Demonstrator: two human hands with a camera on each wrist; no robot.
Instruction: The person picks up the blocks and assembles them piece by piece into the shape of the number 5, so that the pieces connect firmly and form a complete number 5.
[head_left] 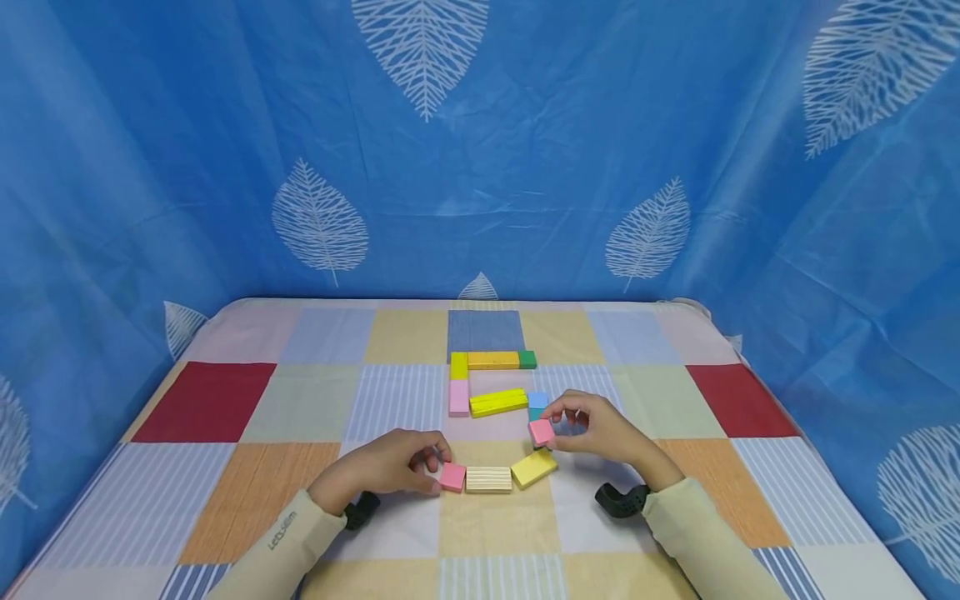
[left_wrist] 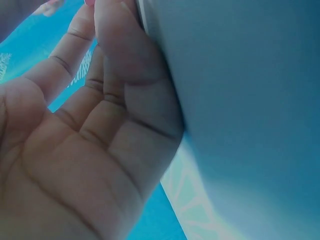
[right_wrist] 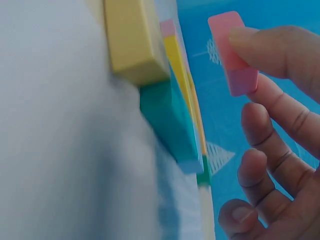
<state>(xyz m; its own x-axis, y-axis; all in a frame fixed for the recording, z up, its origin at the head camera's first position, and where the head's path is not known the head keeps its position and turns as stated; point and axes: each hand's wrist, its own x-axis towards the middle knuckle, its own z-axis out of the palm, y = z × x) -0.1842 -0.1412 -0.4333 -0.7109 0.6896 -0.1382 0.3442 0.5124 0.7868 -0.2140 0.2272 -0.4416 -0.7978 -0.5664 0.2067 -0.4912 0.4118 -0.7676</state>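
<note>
My right hand (head_left: 596, 429) pinches a small pink block (right_wrist: 231, 55) between thumb and finger, raised above the cloth; its other fingers are loosely bent. Under it stand a light blue block (head_left: 537, 399) and a teal block (right_wrist: 165, 120), partly covered in the head view. My left hand (head_left: 390, 465) has thumb and fingertip at another pink block (head_left: 453, 477), which lies at the left end of a front row. Beside that block are a striped wooden block (head_left: 489, 480) and a slanted yellow block (head_left: 534, 468). The left wrist view shows mostly palm.
Behind the hands, a yellow block (head_left: 459, 365), a pink block (head_left: 459, 398), an orange block (head_left: 493, 360) and a green block (head_left: 527, 359) form a corner. Bright yellow sticks (head_left: 498, 402) lie inside. A patchwork cloth (head_left: 292, 404) covers the table; blue curtains (head_left: 525, 167) surround it.
</note>
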